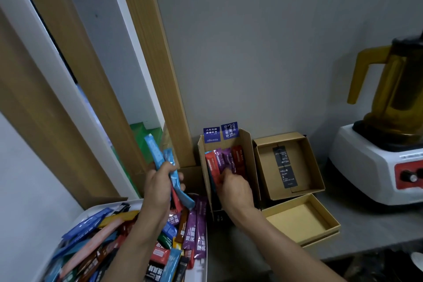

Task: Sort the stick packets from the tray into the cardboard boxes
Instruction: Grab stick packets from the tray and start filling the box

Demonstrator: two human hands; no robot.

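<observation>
White tray (103, 205), lower left, is holding a loose heap of stick packets (109, 242) in blue, purple, red, brown, pink and green. Brown cardboard boxes are standing beside it. The tall box (250, 167) is holding red and purple packets (225, 159) upright. The square box (267, 174) is showing a black label (285, 167) reading "HELLO JILIN X". The shallow box (297, 220) is lying open in front.

Left hand (160, 183) is gripping several light-blue packets (160, 158) above the tray. Right hand (233, 186) is reaching into the tall box with fingers curled; whether it is pinching a packet cannot be told. Blue stickers (230, 132) are sitting on the tall box's flap, one reading "COFFEE".
</observation>
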